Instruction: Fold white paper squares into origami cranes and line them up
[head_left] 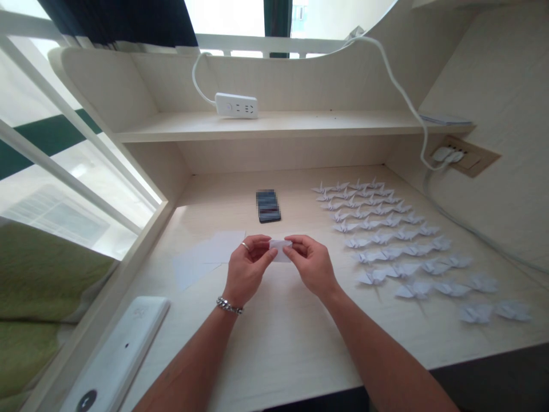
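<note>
My left hand [249, 266] and my right hand [311, 263] meet over the middle of the desk [278, 332]. Both pinch one small folded piece of white paper [281, 249] between fingertips and thumbs. The left hand wears a ring and a chain bracelet. Loose white paper sheets [206, 257] lie flat just left of the hands. Several rows of finished white paper cranes [386, 234] cover the desk to the right.
A dark phone [268, 206] lies behind the hands. A white power strip [237, 105] sits on the shelf above, its cable running to a wall socket [454, 155] at right. A white flat device [120, 352] rests at the desk's front left edge.
</note>
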`<state>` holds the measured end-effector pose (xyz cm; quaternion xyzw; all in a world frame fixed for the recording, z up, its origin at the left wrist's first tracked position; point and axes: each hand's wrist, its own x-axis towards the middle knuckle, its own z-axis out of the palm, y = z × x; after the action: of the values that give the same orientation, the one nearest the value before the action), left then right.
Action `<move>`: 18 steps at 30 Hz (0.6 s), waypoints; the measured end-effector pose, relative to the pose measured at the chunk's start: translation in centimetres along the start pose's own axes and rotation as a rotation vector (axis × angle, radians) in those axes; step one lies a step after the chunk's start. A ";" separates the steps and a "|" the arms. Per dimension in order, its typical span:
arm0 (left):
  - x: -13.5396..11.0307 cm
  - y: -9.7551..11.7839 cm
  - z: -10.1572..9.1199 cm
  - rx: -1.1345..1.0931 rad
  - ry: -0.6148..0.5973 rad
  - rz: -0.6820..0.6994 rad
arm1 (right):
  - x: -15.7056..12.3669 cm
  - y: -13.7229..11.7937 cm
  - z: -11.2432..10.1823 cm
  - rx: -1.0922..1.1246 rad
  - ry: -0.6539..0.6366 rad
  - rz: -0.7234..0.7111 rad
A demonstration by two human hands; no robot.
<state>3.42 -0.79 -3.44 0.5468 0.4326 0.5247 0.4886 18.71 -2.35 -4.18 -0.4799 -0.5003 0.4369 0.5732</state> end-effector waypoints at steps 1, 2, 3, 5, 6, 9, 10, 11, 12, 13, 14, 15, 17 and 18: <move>0.0 0.0 -0.1 0.048 -0.008 0.031 | 0.0 -0.1 0.0 -0.047 -0.024 -0.006; -0.1 0.1 -0.3 0.105 -0.016 0.058 | 0.0 -0.1 -0.1 -0.088 -0.042 -0.015; -0.1 0.2 -0.4 0.168 -0.022 0.080 | -0.1 -0.2 0.0 -0.122 -0.049 -0.029; -0.2 0.4 -0.7 0.271 -0.034 0.098 | -0.1 -0.4 0.0 -0.166 -0.053 -0.052; -0.1 0.5 -0.9 0.306 -0.044 0.095 | -0.1 -0.4 0.0 -0.181 -0.053 -0.060; -0.1 1.0 -1.1 0.389 -0.102 0.057 | -0.1 -0.5 0.0 -0.210 -0.055 -0.074; -0.1 1.2 -1.1 0.420 -0.126 0.044 | -0.1 -0.5 -0.1 -0.217 -0.057 -0.077; -0.1 1.4 -1.1 0.451 -0.151 0.038 | -0.1 -0.6 -0.1 -0.223 -0.059 -0.080; -0.1 1.5 -1.1 0.479 -0.172 0.039 | -0.1 -0.6 -0.1 -0.229 -0.061 -0.083; -0.2 1.7 -1.0 0.499 -0.185 0.049 | -0.1 -0.6 -0.1 -0.231 -0.062 -0.085; -0.2 1.8 -0.9 0.510 -0.188 0.067 | -0.1 -0.7 -0.1 -0.229 -0.062 -0.086; -0.3 1.9 -0.9 0.511 -0.180 0.089 | -0.1 -0.8 -0.1 -0.221 -0.061 -0.087; -0.4 2.0 -0.8 0.492 -0.137 0.133 | -0.2 -0.9 -0.1 -0.190 -0.058 -0.086; -0.4 2.0 -0.8 0.475 -0.112 0.154 | -0.3 -1.0 -0.1 -0.171 -0.060 -0.085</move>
<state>2.54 -1.42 -1.54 0.7058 0.4730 0.4127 0.3284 18.77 -2.77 -3.23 -0.4922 -0.5723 0.3822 0.5330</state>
